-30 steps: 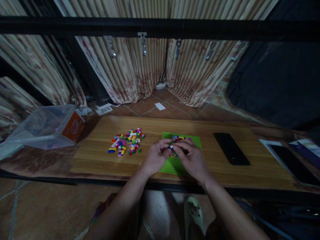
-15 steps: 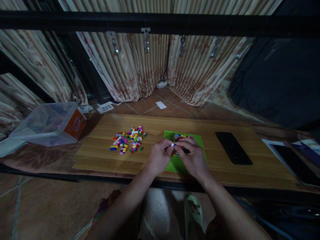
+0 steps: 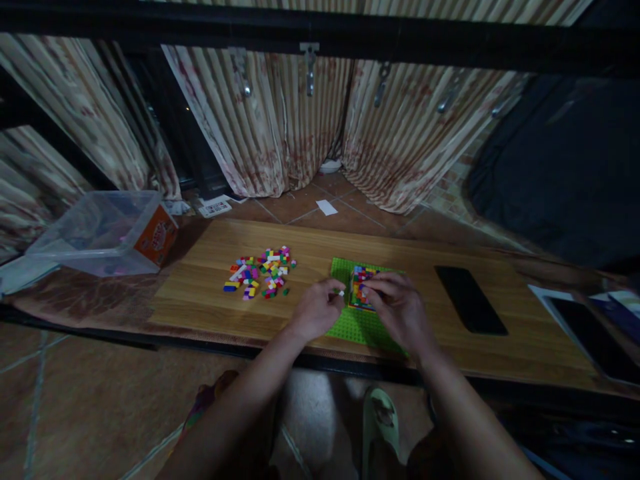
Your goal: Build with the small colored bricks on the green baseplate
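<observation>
A green studded baseplate (image 3: 370,330) lies on the wooden board, and a low block of multicoloured toy bricks (image 3: 357,277) stands on it. My left hand (image 3: 317,310) is at the plate's left edge, its thumb and forefinger closed on a small white toy brick (image 3: 341,293). Over the right part of the built block is my right hand (image 3: 403,313), fingertips pinched together at the bricks. A tiny pale piece seems to be at those fingertips, too small to name surely. The right hand hides part of the block and plate.
Loose toy bricks (image 3: 265,270) are spread on the wooden board (image 3: 200,300) to the left. A clear plastic bin (image 3: 100,233) with an orange label stands beyond them. A black phone-like slab (image 3: 470,300) lies at the right, near a dark tablet-like object (image 3: 590,337).
My hands were together at a small white piece; now they are apart. The right hand has moved right, down to the built bricks, uncovering more of them. The view has shifted slightly.
</observation>
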The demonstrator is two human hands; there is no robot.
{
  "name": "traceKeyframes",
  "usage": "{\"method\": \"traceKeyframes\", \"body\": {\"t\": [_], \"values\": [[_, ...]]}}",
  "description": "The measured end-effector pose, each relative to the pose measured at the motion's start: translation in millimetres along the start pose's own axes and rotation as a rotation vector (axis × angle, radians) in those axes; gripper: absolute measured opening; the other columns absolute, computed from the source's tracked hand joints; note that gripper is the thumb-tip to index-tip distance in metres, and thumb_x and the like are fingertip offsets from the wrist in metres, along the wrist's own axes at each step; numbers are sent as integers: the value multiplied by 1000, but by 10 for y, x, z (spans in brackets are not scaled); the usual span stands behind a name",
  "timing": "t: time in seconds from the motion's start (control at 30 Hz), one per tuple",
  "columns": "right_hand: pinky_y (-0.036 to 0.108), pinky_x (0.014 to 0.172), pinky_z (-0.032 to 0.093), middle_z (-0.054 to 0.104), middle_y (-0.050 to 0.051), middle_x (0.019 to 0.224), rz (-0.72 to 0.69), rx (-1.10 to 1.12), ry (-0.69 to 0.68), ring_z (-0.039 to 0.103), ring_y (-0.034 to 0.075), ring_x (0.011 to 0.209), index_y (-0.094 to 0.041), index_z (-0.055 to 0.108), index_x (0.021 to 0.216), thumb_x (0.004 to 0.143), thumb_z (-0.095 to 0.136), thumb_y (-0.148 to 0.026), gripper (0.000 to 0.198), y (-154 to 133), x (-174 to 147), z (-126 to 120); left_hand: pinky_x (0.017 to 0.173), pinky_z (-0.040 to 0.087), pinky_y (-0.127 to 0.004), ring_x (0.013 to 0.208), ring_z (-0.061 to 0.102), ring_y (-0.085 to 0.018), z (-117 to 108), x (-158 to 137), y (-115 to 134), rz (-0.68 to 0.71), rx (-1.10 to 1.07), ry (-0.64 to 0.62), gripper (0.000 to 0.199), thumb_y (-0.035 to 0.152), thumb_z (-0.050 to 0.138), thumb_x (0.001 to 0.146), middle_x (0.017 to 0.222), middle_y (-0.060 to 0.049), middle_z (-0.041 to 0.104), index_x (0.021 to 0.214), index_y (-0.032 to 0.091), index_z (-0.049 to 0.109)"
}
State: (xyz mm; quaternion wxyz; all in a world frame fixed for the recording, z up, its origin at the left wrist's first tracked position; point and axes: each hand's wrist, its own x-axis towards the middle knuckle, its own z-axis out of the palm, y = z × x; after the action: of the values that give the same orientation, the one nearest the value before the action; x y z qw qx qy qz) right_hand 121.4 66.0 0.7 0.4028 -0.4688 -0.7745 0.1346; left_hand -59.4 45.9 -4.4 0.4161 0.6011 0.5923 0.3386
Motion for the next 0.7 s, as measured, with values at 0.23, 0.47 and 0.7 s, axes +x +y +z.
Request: {"method": "traceKeyframes", "body": {"t": [0.23,0.47,0.7], "values": [[42,86,46,67,5,97,-68,-35,-68,58,23,96,-26,75,86,84,62,-28,13,6,-5,78,63,49,-25,59,60,-13,21,-67,46,50,79,-23,38,15,48,79,67,2,68,113,18,65],[43,87,46,66,5,98,-44,-17,-76,57,24,99,-27,75,82,82,63,-27,12,5,-8,56,74,51,-29,72,64,-17,84,-172,138,111,263,-24,37,16,48,81,74,-2,70,113,18,67],[43,88,45,66,5,98,2,-14,-62,58,23,98,-26,74,78,80,63,-25,12,-9,-7,83,76,52,-32,78,66,-20,147,-218,150,164,462,-5,35,17,45,84,84,-6,71,115,19,62]]}}
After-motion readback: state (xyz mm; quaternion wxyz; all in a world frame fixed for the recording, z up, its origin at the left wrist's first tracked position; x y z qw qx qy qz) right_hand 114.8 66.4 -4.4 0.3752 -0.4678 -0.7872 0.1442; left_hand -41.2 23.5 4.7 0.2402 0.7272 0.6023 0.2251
